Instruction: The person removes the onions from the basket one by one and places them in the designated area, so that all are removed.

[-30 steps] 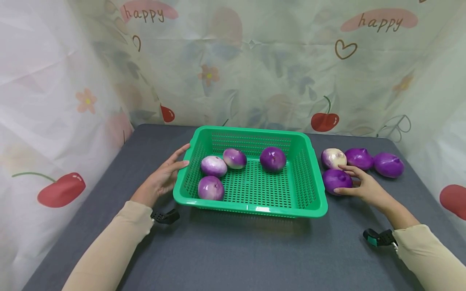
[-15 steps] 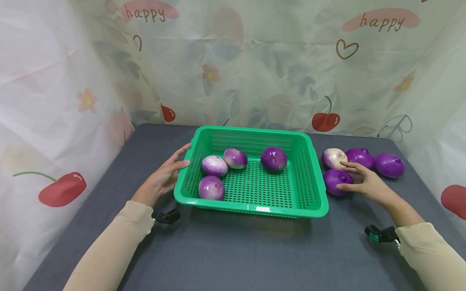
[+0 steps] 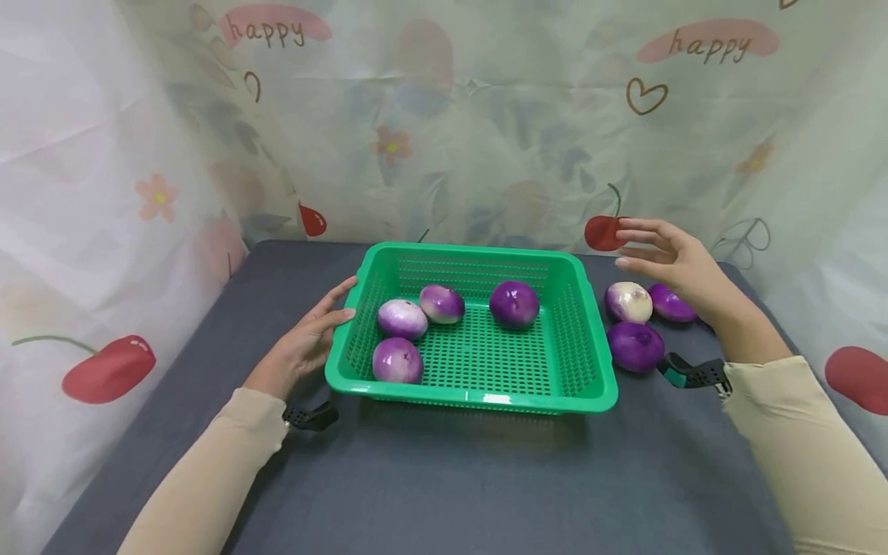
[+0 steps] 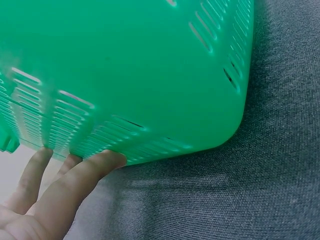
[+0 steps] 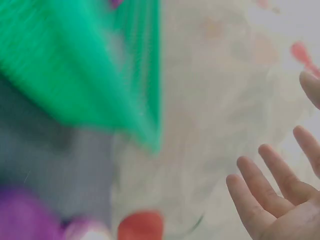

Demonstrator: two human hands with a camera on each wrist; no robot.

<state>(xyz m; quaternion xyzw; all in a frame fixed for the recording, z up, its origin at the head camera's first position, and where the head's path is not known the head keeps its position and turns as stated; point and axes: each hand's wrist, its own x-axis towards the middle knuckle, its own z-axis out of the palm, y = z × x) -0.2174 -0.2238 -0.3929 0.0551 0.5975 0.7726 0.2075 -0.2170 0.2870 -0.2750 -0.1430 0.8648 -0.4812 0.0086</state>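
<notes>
A green perforated plastic basket (image 3: pixel 479 400) stands on the table, with several purple-and-white onions in it, one of them a darker purple onion (image 3: pixel 514 304). My left hand (image 3: pixel 298 348) rests against its left end. In the left wrist view the fingertips (image 4: pixel 112 158) touch the outer wall. Raised above the table's right side, my right hand (image 3: pixel 683 266) has its fingers spread and holds nothing. Beneath it lie a pale onion (image 3: pixel 628 302), a dark purple onion (image 3: pixel 636 347) nearer me, and another purple onion (image 3: pixel 670 303) partly hidden by the hand. The right forearm almost covers one more.
The dark grey table (image 3: pixel 479 486) has its far edge just behind the basket. A printed curtain (image 3: pixel 479 154) hangs at the back and on both sides. A black strap (image 3: pixel 694 373) is worn on the right wrist, and a similar strap (image 3: pixel 312 416) on the left.
My right hand was at the near dark purple onion; now it is lifted away from it, up and back, and empty. The onion stays on the table. The left hand keeps its place.
</notes>
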